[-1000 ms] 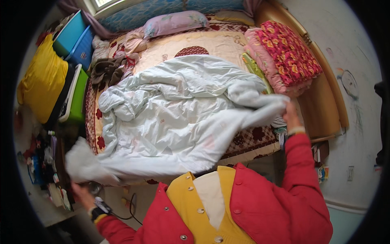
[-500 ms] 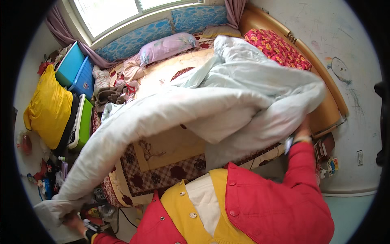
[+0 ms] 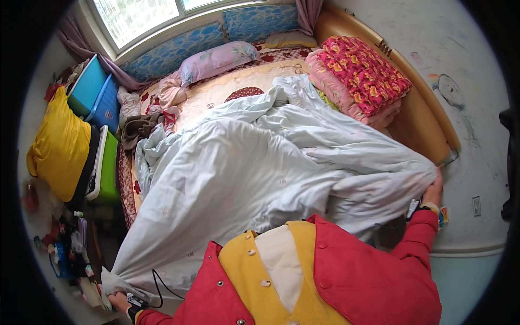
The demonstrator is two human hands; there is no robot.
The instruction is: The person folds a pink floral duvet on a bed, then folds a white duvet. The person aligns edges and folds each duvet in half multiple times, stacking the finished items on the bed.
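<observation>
A pale blue-white quilt is stretched between my two hands and lies loosely across the bed, its near edge hanging close to my body. At the lower left, my left hand grips one corner of it. My right hand is closed on the opposite corner, beside the wooden bed end at the right. Folds bunch up in the quilt's far part, near the middle of the patterned bed sheet. A black strap with a small device sits on each wrist.
Folded red and pink floral bedding is stacked by the wooden bed end. A lilac pillow lies below the window. Blue bins, a green bin and a yellow cloth line the left side. A black cable loops near my left hand.
The quilt has dropped from a raised billow and spread over the bed, uncovering the red bedding stack. My right hand has moved outward to the right; my left has shifted slightly inward.
</observation>
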